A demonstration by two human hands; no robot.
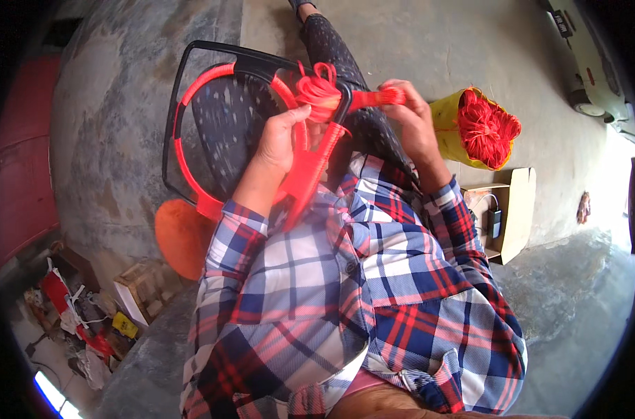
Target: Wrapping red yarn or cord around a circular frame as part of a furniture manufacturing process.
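While the black frame (254, 64) lies tilted over the person's dark trousers (329, 50), both hands are busy at its right-hand side, where a looped hank of red cord (320, 96) sits against the bar. The left hand (279, 143) is closed on the near side of that hank, thumb lying on the loops; whether its hidden fingers also grip the frame, I cannot tell. The right hand (414, 124), narrowed to a pinch, holds the far end of the hank out beyond the bar, so the cord stretches between the two hands. A ring (185, 167) inside the frame is largely wrapped in red, with black gaps left, and a dense red band (305, 183) runs down from the bar toward the lap. My reading is that the step in hand is winding, with the hank being passed around the bar; the next move seems to call for the right hand to draw the slack snug while the left steadies the turns. More red cord (486, 129) stands to the right in a yellow bag (444, 126), near an open cardboard box (519, 216)
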